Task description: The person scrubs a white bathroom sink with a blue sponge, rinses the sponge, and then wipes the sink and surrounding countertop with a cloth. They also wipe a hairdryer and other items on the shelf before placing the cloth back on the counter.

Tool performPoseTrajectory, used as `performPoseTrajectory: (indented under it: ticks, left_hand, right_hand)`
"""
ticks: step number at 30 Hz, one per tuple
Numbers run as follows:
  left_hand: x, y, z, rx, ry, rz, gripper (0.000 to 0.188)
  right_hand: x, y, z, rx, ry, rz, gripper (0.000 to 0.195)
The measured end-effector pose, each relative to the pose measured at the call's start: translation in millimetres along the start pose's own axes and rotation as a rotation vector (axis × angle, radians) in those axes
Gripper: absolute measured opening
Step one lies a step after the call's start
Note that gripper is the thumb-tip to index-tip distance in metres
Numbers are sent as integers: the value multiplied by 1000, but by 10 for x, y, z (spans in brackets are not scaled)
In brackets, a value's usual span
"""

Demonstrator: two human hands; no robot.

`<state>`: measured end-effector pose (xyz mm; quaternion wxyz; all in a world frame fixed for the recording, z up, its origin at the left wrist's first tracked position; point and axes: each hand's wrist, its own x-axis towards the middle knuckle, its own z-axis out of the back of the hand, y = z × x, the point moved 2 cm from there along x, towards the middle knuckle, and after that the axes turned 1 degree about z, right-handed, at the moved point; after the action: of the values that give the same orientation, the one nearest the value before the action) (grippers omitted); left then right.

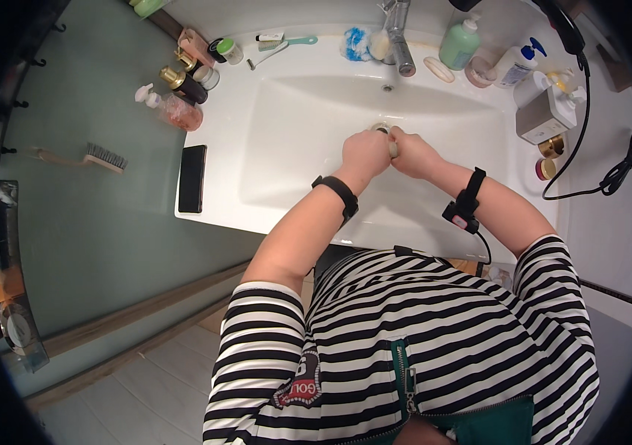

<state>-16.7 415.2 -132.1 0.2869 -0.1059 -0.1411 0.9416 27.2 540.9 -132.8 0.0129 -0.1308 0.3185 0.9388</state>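
Both my hands meet over the basin of a white washbasin, near its drain. My left hand is curled in a fist, its fingers hidden beneath it. Against it, my right hand is closed around a small pale object that shows between the two hands; its kind cannot be told. Just above the hands, a chrome faucet reaches over the basin's back edge, and no water is seen running from it. A black strap circles each forearm, the right one with a small device and a cable.
A smartphone lies on the left rim. Pump bottles and jars, among them a pink pump bottle, stand at the back left. A green pump bottle, a soap bar and more bottles line the right. A black cable hangs at the right.
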Motion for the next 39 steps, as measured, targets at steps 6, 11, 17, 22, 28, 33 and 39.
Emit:
performPoseTrajectory:
  ticks: [6, 11, 17, 22, 28, 33, 39]
  left_hand:
    - [31, 140, -298, -293, 103, 179, 16]
    - [48, 183, -397, -435, 164, 179, 19]
    - [58, 297, -663, -753, 135, 113, 17]
    - [-8, 180, -172, -669, -44, 91, 26]
    - [-115, 215, 171, -1640, 155, 362, 52]
    - [-99, 254, 275, -1680, 107, 237, 44]
    - [-107, 442, 346, -1730, 70, 159, 46]
  right_hand:
    - [0, 71, -17, -212, -9, 75, 36]
    - [1, 63, 0, -309, -54, 200, 37]
    - [1, 35, -33, -301, -115, 320, 38]
    - [64, -93, 47, -123, -235, 168, 33]
    - [60, 44, 340, 56, -319, 129, 48]
    - [-100, 111, 436, 404, -138, 51, 51]
    - [-36, -42, 475, 1216, 129, -97, 38]
